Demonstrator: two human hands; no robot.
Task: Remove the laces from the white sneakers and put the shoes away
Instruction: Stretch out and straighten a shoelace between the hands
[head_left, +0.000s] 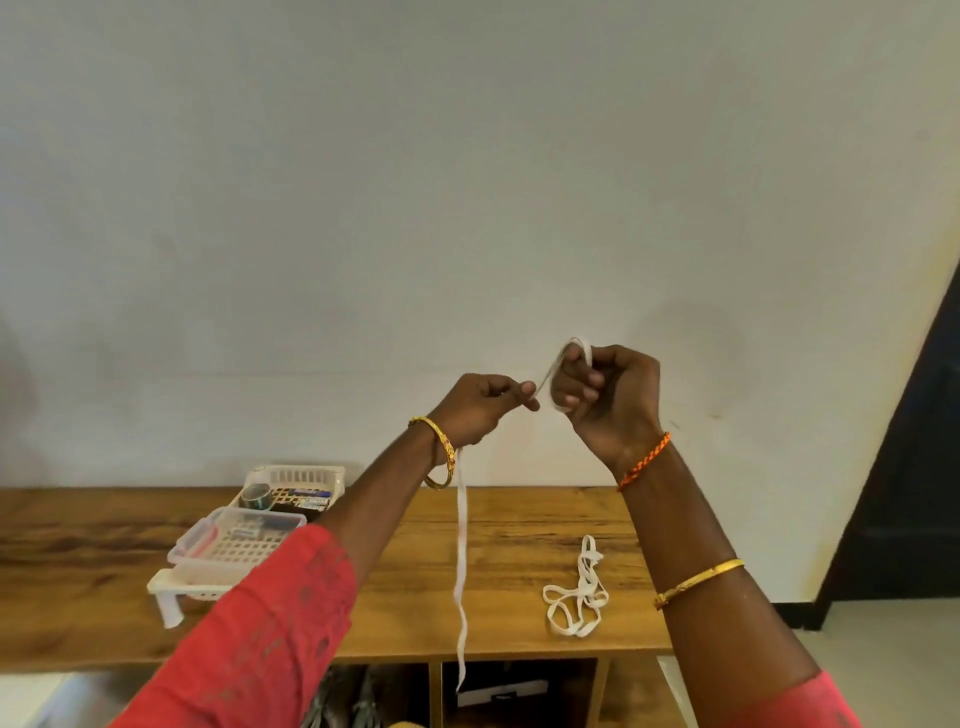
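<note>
- Lace (461, 545), white and flat, held up in front of the pale wall (363, 208); upper part looped around fingers of the right hand (605, 397), loose tail hanging straight down past the front edge of the wooden cabinet top (104, 571).
- Right hand: raised, fingers curled, gripping the wound loop of lace; orange braided thread at the wrist, gold bangle further down the forearm.
- Left hand (480, 408): just beside the right, thumb and forefinger pinching the lace where it leaves the loop; gold bangle at the wrist, red sleeve (270, 634) below.
- Second lace (576, 592): lying in a loose bundle on the cabinet top, right of the hanging tail and apart from it.
- White plastic basket (291, 480) with small items inside, clear lidded box (208, 540) resting on it, at the left of the top.
- Open compartments (519, 691) under the top; contents too dark to make out, sneakers not identifiable.
</note>
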